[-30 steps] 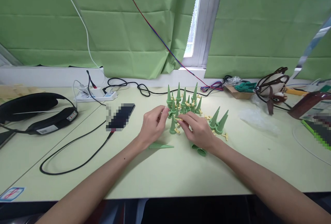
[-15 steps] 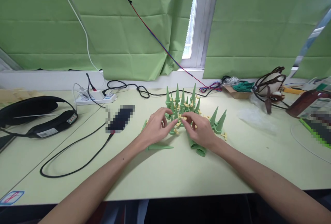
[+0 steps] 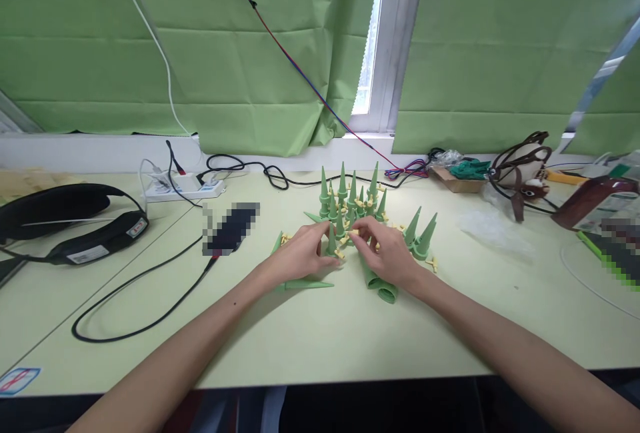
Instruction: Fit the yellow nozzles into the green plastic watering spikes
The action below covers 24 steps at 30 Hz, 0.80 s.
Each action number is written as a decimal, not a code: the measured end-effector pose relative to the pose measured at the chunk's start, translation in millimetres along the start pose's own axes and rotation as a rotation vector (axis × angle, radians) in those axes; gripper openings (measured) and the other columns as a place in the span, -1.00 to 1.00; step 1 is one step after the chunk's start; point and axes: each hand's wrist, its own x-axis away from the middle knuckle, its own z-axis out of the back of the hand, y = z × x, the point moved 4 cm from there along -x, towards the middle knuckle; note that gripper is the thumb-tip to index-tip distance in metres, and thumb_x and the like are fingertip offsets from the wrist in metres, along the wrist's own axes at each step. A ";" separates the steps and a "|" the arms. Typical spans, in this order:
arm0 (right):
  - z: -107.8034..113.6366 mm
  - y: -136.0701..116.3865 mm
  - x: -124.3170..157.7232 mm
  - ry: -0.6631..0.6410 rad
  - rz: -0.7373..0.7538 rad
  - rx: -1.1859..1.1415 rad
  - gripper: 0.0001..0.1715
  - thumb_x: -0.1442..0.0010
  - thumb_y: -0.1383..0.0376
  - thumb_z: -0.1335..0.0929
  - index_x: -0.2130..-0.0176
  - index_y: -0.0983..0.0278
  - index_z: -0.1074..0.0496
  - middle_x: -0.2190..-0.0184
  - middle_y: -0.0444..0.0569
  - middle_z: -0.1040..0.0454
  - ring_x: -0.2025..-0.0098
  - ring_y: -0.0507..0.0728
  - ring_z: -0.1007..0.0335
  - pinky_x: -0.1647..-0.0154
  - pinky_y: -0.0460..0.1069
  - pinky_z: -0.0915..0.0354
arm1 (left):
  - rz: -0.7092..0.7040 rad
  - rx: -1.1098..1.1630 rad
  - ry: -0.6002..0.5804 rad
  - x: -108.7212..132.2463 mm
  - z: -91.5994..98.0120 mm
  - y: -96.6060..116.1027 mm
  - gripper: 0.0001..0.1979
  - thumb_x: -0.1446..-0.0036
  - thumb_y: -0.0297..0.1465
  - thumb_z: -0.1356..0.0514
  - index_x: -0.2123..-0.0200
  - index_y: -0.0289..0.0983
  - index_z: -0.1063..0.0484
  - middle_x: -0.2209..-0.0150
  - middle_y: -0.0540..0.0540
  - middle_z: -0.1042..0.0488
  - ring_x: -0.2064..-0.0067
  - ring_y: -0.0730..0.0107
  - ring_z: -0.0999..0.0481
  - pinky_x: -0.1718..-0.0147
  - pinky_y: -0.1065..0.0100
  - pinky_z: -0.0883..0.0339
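Green pointed cones (image 3: 353, 192) stand in a cluster on the table, with small yellow T-shaped pieces among them. At the cluster's front left, my left hand (image 3: 305, 253) has its thumb and fingers around the base of an upright green cone (image 3: 332, 242). My right hand (image 3: 383, 246) pinches a small yellow piece (image 3: 353, 232) between thumb and index finger, close to that cone. Under my right hand lie green cones with their hollow ends (image 3: 387, 294) facing me. Another green cone (image 3: 307, 284) lies on its side below my left hand.
Two cones (image 3: 423, 236) stand to the right beside a yellow T-shaped piece (image 3: 434, 264). A phone (image 3: 233, 230) with a black cable and a black headset-like device (image 3: 100, 233) lie left. A power strip (image 3: 185, 188), plastic bag (image 3: 495, 230) and brown bottle (image 3: 597, 200) are farther off.
My left hand has moved down from near the right fingertips and closed around the front cone. My right hand stays almost in place with the yellow piece.
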 end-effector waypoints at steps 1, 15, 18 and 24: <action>-0.7 -0.4 0.3 -0.013 0.007 -0.002 -0.94 -0.33 0.29 -0.28 0.20 0.24 -0.32 0.46 -0.14 -0.41 0.52 -0.01 -0.26 0.47 -0.09 -0.22 | -0.002 0.009 -0.022 -0.2 -1.0 -0.3 -0.53 0.00 -0.08 -0.29 0.09 -0.18 -0.34 0.43 0.02 -0.38 0.42 0.31 -0.40 0.50 0.38 -0.20; -6.4 -6.5 2.4 -0.068 0.114 -0.029 -0.90 -0.32 0.34 -0.28 0.17 0.26 -0.39 0.39 -0.07 -0.43 0.46 0.01 -0.25 0.48 -0.08 -0.22 | -0.103 0.091 -0.065 -6.8 -9.3 -7.2 -0.74 -0.05 -0.21 -0.26 0.25 -0.24 -0.40 0.38 -0.03 -0.42 0.42 0.35 -0.41 0.47 0.37 -0.23; -6.5 -6.0 2.3 -0.084 0.114 -0.014 -0.89 -0.33 0.34 -0.27 0.16 0.25 -0.40 0.38 -0.07 -0.42 0.48 0.01 -0.23 0.47 -0.07 -0.23 | -0.127 0.103 -0.049 -7.1 -11.6 -9.5 -0.73 -0.06 -0.20 -0.24 0.23 -0.24 -0.43 0.36 -0.05 -0.44 0.41 0.33 -0.43 0.46 0.35 -0.25; -4.8 -6.7 1.4 -0.051 0.113 -0.023 -0.87 -0.32 0.35 -0.27 0.16 0.25 -0.41 0.37 -0.05 -0.44 0.45 0.03 -0.29 0.49 -0.08 -0.26 | -0.126 0.082 -0.009 -6.6 -9.7 -8.0 -0.71 -0.11 -0.16 -0.22 0.23 -0.25 -0.44 0.41 -0.03 -0.42 0.45 0.35 -0.40 0.49 0.36 -0.21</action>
